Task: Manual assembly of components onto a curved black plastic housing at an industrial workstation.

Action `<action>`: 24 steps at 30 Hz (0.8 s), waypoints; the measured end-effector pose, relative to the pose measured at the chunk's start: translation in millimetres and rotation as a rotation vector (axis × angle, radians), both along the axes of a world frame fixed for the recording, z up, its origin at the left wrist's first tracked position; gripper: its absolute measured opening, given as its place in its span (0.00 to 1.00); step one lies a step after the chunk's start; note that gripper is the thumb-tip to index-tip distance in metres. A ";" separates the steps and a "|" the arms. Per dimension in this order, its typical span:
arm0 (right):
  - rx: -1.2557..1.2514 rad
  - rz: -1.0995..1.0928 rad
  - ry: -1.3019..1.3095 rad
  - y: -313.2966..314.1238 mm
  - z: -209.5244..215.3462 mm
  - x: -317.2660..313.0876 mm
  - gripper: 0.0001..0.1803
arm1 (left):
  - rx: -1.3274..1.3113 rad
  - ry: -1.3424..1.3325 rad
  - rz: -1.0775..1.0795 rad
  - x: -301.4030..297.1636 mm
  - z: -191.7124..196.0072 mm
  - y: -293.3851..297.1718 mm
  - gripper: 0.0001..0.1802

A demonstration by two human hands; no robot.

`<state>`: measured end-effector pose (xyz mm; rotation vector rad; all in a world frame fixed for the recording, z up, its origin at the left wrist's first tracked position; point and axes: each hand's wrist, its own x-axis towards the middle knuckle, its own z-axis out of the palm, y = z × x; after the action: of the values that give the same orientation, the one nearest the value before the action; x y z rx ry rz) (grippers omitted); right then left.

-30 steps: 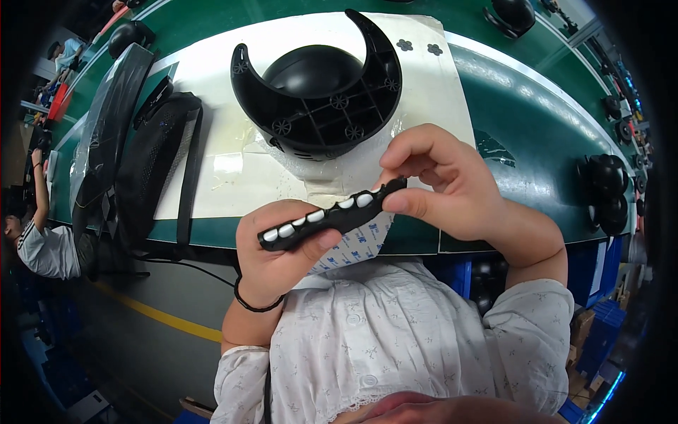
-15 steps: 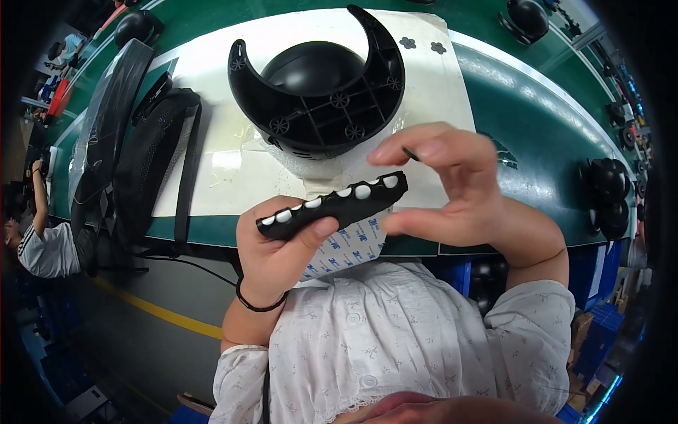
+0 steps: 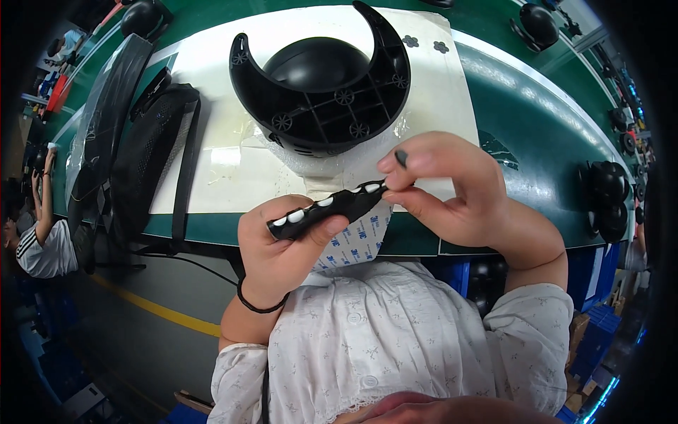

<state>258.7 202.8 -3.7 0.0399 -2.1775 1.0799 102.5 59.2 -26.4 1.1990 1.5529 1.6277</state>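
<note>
My left hand (image 3: 267,244) is closed round one end of a black, bent strip (image 3: 353,206) with white rounded spots along its edge. At the strip's other end, the thumb and a finger of my right hand (image 3: 459,180) pinch it. A small dark piece (image 3: 401,157) sits on a fingertip of that hand. Below the strip shows a sheet with blue-printed white backing (image 3: 360,244); whether it is joined to the strip I cannot tell. Beyond my hands stands a black ribbed crescent-shaped plastic part (image 3: 318,113), with a glossy black dome (image 3: 318,65) inside its curve.
A white board (image 3: 219,85) lies on the green table (image 3: 544,134). To the left are a black mesh piece with a strap (image 3: 145,152) and a long plastic-wrapped black part (image 3: 106,106). Two dark flower-shaped pieces (image 3: 410,42) lie far right on the board. Black rounded parts (image 3: 609,187) sit at the right.
My right hand has closed from a spread pose onto the strip's right end. The strip has shifted slightly and shows fewer white spots.
</note>
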 end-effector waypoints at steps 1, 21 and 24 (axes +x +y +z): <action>0.194 -0.044 0.102 1.7 -0.4 -0.7 0.25 | 0.000 -0.001 0.000 -0.2 -0.9 0.1 0.10; 0.023 -0.068 0.133 13.8 35.9 -25.5 0.49 | 0.213 0.633 0.122 -6.0 5.9 9.1 0.12; -0.025 -0.126 0.148 15.8 36.4 -37.8 0.47 | 0.226 0.803 0.237 -12.8 11.7 17.2 0.11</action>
<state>220.9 218.5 32.7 -0.0276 -2.0058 1.0006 89.7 76.4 -14.7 2.0254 2.0779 1.5797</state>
